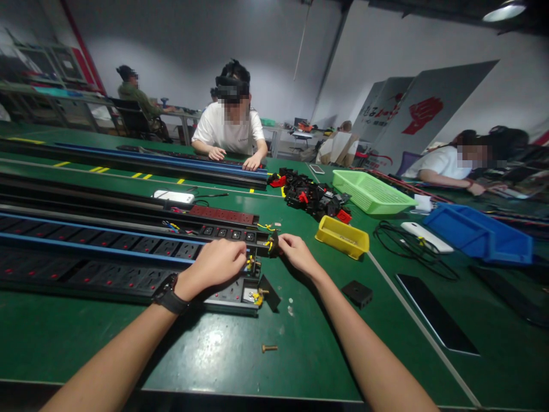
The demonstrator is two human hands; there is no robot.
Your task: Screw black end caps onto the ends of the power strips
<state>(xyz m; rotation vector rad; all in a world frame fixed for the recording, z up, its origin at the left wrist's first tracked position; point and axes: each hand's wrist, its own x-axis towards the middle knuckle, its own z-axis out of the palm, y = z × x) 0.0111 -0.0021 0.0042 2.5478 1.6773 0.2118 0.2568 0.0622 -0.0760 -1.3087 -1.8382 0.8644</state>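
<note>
Several long black power strips (107, 272) with sockets lie side by side on the green table, their wired ends pointing right. My left hand (217, 263), with a black watch on the wrist, is closed over the end part of a strip; its fingertips are mostly hidden. At the end of a strip with white-edged sockets (231, 233), my right hand (295, 252) pinches a small black end cap (274, 243), beside yellow-green wire. Nearer to me, another strip end shows a yellow-green wire and brass bolt (259, 294), with a black cap (270, 294) tilted against it.
A loose brass bolt (270, 348) and black block (358, 293) lie nearby. Beyond my right hand are a yellow tray (343, 237), green basket (373, 191), blue bins (478, 232) and a heap of black and red parts (311, 193). A co-worker (231, 129) sits opposite.
</note>
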